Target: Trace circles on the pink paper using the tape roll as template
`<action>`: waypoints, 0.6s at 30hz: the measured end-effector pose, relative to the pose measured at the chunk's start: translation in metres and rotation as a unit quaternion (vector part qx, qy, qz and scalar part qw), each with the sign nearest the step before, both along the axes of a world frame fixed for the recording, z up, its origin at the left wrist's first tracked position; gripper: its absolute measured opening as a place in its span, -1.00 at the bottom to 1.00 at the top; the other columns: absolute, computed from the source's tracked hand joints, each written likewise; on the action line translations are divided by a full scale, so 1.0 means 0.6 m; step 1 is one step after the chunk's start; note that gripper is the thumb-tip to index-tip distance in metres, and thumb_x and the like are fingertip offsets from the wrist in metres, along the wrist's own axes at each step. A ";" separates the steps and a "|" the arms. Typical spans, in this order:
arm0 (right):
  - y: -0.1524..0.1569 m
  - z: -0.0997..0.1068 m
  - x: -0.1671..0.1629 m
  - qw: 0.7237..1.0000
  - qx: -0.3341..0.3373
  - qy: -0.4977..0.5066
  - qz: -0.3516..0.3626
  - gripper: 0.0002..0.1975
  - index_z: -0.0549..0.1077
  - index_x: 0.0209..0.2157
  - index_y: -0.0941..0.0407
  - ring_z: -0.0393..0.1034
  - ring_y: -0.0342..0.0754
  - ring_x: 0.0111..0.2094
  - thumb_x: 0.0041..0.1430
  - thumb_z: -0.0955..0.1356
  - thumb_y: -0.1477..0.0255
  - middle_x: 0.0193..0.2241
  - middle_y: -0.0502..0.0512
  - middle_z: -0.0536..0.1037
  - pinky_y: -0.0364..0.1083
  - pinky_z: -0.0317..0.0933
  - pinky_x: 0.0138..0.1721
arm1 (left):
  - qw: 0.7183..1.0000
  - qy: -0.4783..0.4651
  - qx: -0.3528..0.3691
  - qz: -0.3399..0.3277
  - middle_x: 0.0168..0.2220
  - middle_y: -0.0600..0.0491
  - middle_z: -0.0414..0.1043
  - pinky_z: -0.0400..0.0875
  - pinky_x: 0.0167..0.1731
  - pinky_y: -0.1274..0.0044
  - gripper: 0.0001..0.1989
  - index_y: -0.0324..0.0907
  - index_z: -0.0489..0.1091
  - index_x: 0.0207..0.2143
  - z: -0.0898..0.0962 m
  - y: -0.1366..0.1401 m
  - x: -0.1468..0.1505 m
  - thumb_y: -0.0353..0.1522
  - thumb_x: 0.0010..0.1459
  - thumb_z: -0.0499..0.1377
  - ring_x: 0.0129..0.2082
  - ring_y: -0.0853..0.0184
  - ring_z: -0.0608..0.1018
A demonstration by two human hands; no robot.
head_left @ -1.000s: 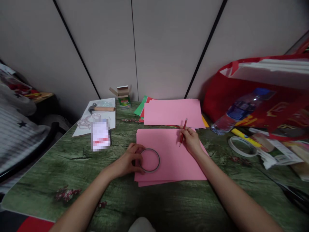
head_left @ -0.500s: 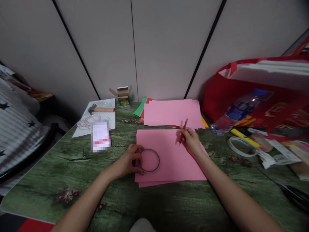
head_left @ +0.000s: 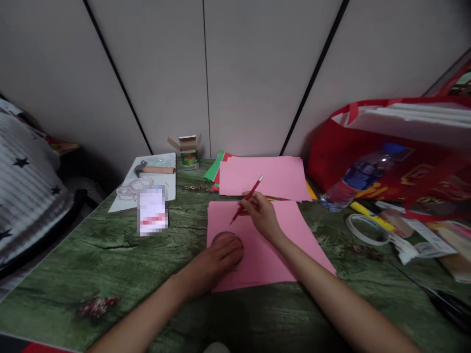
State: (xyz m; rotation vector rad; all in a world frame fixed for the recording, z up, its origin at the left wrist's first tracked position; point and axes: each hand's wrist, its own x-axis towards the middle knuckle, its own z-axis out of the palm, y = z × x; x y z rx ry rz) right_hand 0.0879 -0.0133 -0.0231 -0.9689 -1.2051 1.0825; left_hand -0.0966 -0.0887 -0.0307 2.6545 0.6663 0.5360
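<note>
My left hand [head_left: 222,257] lies over a thin grey ring [head_left: 222,233] near the left edge of a stack of pink paper [head_left: 290,235]. Its fingers are stretched out and cover most of the ring; only the far rim and a bit of the right side show. A red pencil [head_left: 250,195] is pinched in my right hand [head_left: 260,212], slanted with its dark tip down and left. The tip is just beyond the ring; whether it touches the paper I cannot tell.
Behind lies more pink paper [head_left: 261,174] over coloured sheets. At left are a hammer [head_left: 156,169], bead strings [head_left: 127,190], a blurred-out phone-like object [head_left: 152,211] and a small box [head_left: 190,158]. At right are a bottle [head_left: 358,176], tape roll [head_left: 362,230], scissors [head_left: 449,304] and red bag [head_left: 331,147].
My left hand has gone from the ring's left rim to lying over it. My right hand has moved left with the pencil, closer to the ring, and the pencil slants more.
</note>
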 end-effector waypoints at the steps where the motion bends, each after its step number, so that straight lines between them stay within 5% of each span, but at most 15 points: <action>1: 0.003 -0.005 -0.010 1.000 -0.006 0.001 0.009 -0.71 0.34 -0.28 0.08 0.42 -0.13 -0.48 -0.02 0.39 0.25 -0.49 -0.05 0.46 -0.07 0.44 -0.44 | 1.000 0.012 0.004 -0.020 0.15 -0.11 0.22 0.13 0.16 0.26 -0.55 -0.15 0.10 0.17 -0.001 0.000 0.001 -0.54 0.24 -0.06 0.22 0.20 0.15; 18: -0.001 -0.040 -0.080 0.988 -0.057 -0.002 0.144 -0.76 0.36 -0.19 0.07 0.40 -0.12 -0.46 0.05 0.32 0.40 -0.49 -0.05 0.43 -0.09 0.42 -0.42 | 0.998 0.030 -0.045 -0.022 0.10 -0.08 0.28 -0.03 0.20 0.19 -0.53 -0.12 0.22 0.11 0.012 0.005 0.006 -0.57 0.16 0.01 0.21 0.20 0.17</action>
